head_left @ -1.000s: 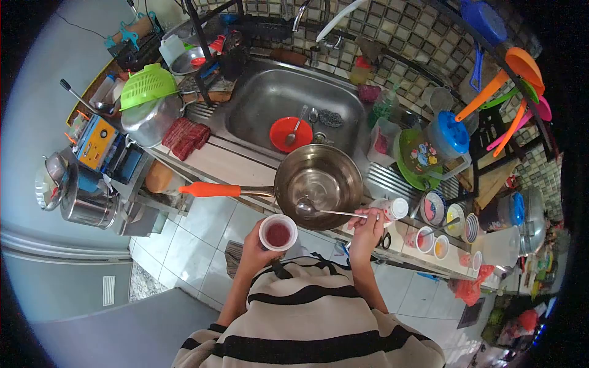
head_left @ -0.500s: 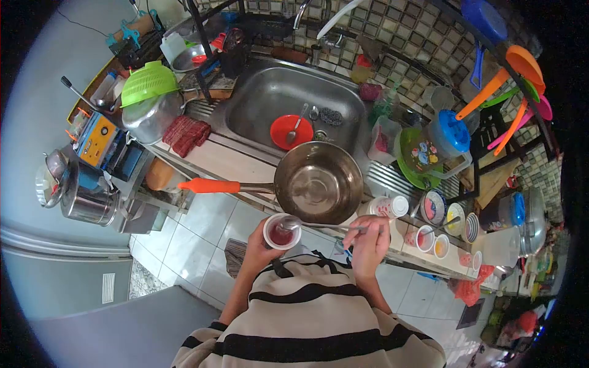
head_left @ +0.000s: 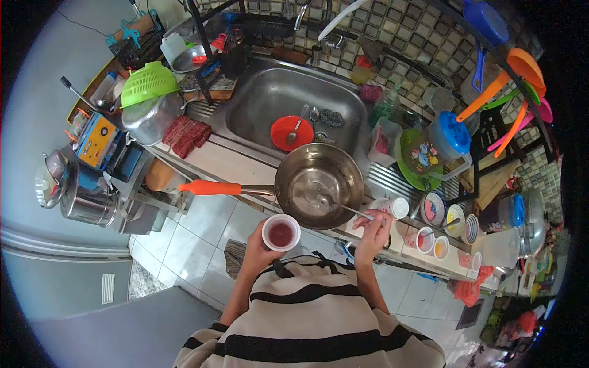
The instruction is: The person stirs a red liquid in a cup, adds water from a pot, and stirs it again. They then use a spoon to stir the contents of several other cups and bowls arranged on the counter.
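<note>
My left hand is wrapped round a white plastic cup with dark red liquid inside, held upright near my body. In my right hand is the handle of a metal ladle; its bowl end dips into the saucepan. That saucepan is wide and steel, with an orange-covered handle pointing left, and clear liquid seems to lie in its bottom. It rests on the counter's front edge by the sink. Just beyond my right hand, a stack of white cups lies on its side.
Behind the saucepan, the steel sink holds a red bowl, spoons and a scouring pad. Several filled cups line the counter at right. A blue-lidded pitcher stands on the drainboard. A red cloth lies left.
The ladle has moved from over the cup into the saucepan, my right hand shifting slightly with it. My left hand still holds the cup in nearly the same place.
</note>
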Demonstrator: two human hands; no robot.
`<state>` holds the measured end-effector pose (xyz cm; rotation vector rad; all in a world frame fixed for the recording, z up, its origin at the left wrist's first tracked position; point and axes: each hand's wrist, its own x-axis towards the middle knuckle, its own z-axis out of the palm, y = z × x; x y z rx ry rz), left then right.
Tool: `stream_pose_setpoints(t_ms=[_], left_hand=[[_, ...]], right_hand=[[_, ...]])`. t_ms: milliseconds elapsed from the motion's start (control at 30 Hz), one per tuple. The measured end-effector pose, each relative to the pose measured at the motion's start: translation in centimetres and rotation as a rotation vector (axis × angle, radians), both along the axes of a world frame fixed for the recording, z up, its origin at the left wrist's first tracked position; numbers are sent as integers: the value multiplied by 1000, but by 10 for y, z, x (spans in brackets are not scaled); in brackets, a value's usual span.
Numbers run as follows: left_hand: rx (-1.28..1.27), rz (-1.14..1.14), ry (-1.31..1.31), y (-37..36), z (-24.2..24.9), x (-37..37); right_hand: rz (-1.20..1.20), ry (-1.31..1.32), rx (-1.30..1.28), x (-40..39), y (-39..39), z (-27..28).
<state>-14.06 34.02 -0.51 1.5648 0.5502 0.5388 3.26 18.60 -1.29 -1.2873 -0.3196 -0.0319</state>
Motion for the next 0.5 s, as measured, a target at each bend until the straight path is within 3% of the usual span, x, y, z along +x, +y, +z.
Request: stream_pose_setpoints(t_ms=[333,500], left_hand=[[-58,5,-30,2,-7,-2],[-27,-8,4,1,-5,-2]], right_hand=[[78,398,206,-1,7,0],[108,375,286,-6,4,20]])
